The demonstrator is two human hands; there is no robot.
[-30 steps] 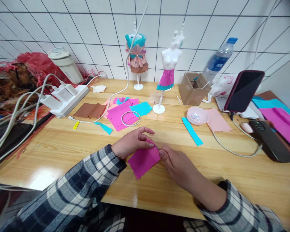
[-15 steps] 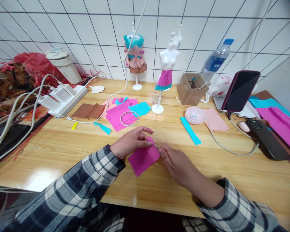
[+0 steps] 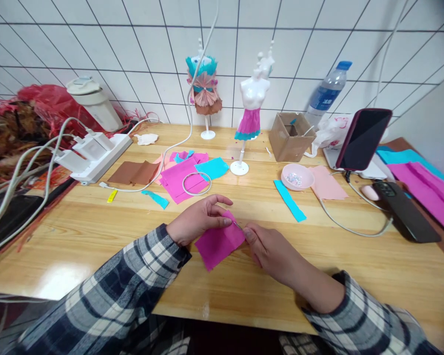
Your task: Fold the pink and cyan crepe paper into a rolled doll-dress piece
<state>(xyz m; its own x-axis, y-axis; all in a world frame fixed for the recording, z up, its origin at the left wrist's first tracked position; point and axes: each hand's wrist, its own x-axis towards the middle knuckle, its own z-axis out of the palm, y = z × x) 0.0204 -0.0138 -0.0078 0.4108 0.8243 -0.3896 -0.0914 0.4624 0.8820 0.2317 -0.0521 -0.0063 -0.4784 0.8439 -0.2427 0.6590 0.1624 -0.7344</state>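
Observation:
My left hand (image 3: pixel 203 219) pinches the upper edge of a magenta crepe paper piece (image 3: pixel 219 245) between thumb and fingers. The paper hangs tilted above the table. My right hand (image 3: pixel 268 249) is closed around a slim metal tool (image 3: pixel 238 225), whose tip meets the paper's upper right edge near my left thumb. Most of the tool is hidden in my fist, so its kind does not show. Beyond the hands lie a silvery ring (image 3: pixel 197 184) and more magenta paper (image 3: pixel 177 185). A white mannequin (image 3: pixel 254 93) wears a magenta skirt with a turquoise hem.
Behind stands a second dressed mannequin (image 3: pixel 206 98). To the right are a pink bowl (image 3: pixel 297 177) of small beads, a cardboard box (image 3: pixel 290 138), a water bottle (image 3: pixel 327 93), a propped phone (image 3: pixel 364 138) and a dark phone (image 3: pixel 407 212). A power strip (image 3: pixel 99 160) with cables lies left.
The camera view has shifted slightly. Both hands keep nearly the same hold, with the paper and the metal tool almost in place.

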